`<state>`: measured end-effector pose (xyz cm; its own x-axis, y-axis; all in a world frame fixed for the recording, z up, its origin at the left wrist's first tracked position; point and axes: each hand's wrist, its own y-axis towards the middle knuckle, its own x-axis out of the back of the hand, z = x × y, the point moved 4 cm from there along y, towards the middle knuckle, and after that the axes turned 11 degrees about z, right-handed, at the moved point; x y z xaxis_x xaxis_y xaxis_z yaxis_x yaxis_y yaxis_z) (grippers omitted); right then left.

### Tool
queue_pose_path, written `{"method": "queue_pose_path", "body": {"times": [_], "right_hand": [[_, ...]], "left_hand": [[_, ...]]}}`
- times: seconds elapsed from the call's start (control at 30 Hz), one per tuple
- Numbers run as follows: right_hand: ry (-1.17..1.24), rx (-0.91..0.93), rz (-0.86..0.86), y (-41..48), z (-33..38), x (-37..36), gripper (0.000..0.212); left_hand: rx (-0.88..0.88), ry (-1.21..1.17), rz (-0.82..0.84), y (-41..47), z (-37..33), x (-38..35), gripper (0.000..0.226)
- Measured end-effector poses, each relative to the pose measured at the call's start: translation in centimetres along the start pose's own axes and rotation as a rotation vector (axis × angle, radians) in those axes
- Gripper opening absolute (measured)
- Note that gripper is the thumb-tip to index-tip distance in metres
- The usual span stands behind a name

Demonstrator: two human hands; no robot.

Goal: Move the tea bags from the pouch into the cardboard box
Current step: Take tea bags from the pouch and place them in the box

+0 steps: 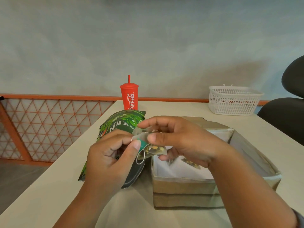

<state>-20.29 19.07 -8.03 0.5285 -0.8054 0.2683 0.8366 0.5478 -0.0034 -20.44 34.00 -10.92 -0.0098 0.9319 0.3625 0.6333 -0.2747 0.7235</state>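
Head view: the left hand point(108, 155) and right hand point(179, 142) pinch one tea bag point(155, 149) between thumb and curled fingers, above the left wall of the cardboard box point(181, 190); the green pouch point(120, 124) lies just left of the box, by the left edge of the desk point(41, 195). More tea bags point(191, 162) lie inside the box; a red cup point(129, 97) and white basket point(233, 100) stand along the far edge

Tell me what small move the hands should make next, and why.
Probably the left hand should let go of the teal tag, so the right hand can lower the tea bag into the cardboard box. Both hands pinch it above the box's left edge, and other tea bags already lie inside.
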Motion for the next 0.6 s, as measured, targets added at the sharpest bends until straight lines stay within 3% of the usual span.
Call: {"method": "queue_pose_path", "body": {"times": [0.3,0.47,0.6], "right_hand": [[-0.073,0.054,-0.163,-1.0,0.5,2.1,0.015],[-0.054,0.111,-0.294,-3.6,1.9,4.8,0.022],[-0.300,-0.006,-0.413,-6.2,2.1,7.2,0.020]], "left_hand": [[-0.005,0.023,-0.047,-0.2,-0.1,-0.1,0.010],[-0.041,0.194,-0.048,-0.1,-0.1,0.2,0.017],[-0.021,0.412,-0.026,0.1,1.1,1.1,0.019]]}}
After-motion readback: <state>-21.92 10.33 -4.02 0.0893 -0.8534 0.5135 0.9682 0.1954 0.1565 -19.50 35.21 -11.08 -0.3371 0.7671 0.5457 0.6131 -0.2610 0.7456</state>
